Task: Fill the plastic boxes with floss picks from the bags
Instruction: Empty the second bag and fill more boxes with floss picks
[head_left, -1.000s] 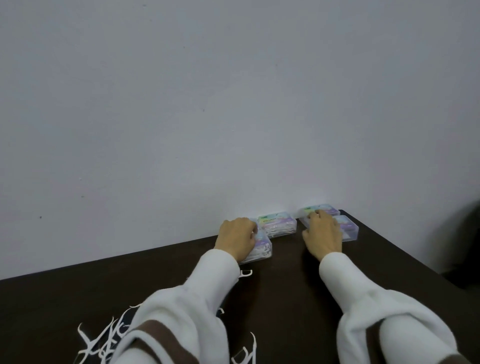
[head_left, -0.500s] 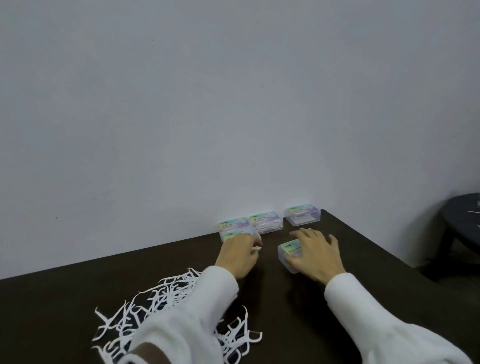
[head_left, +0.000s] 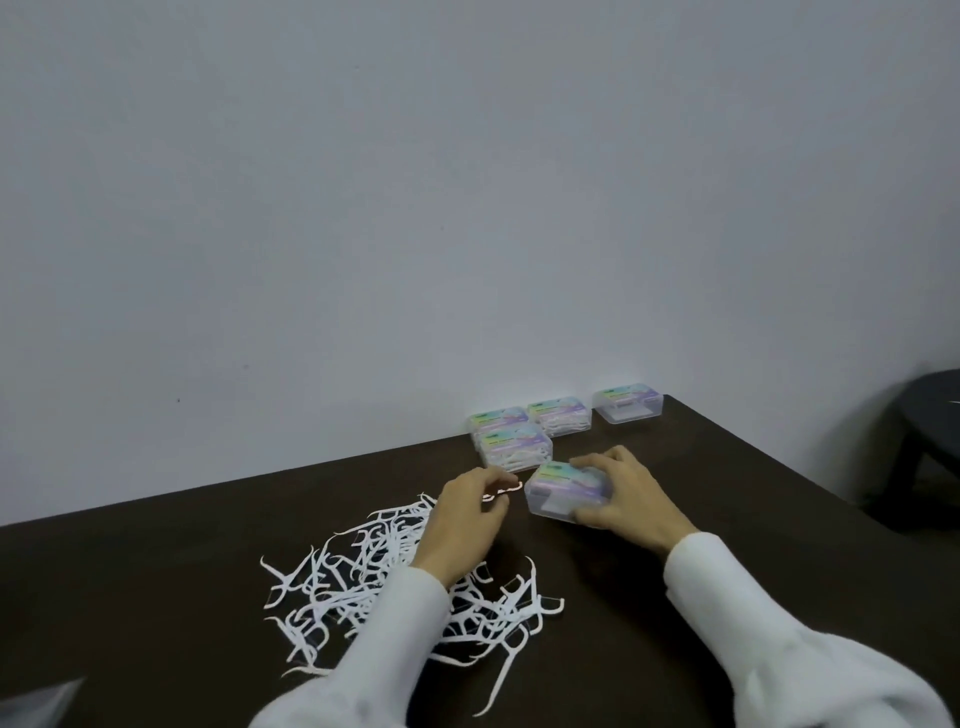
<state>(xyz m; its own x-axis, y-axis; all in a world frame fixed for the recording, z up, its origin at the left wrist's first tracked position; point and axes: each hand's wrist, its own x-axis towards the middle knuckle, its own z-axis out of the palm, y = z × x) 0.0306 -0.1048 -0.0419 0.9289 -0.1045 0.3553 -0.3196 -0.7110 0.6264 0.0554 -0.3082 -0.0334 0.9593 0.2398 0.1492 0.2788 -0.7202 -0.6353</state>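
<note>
Dark brown table (head_left: 156, 582): right hand (head_left: 626, 493) has pulled a clear plastic box with pastel label (head_left: 563, 488) off the wall row toward the loose white floss-pick pile (head_left: 395, 587) and grips it, left hand (head_left: 467, 512) seemingly pinching one pick, so filling comes next.

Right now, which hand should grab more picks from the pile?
Probably the left hand: it hovers just beyond the loose pile, pinching only a pick, while the right hand grips the box.

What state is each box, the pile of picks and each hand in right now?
Box in right hand: lid shut, looks empty, gripped.
Three boxes by the wall: lids shut, white picks inside.
Far right box: lid shut, looks empty.
Floss pick pile: loose, tangled on the table.
Left hand: pinching a pick.
Right hand: curled round the box.
</note>
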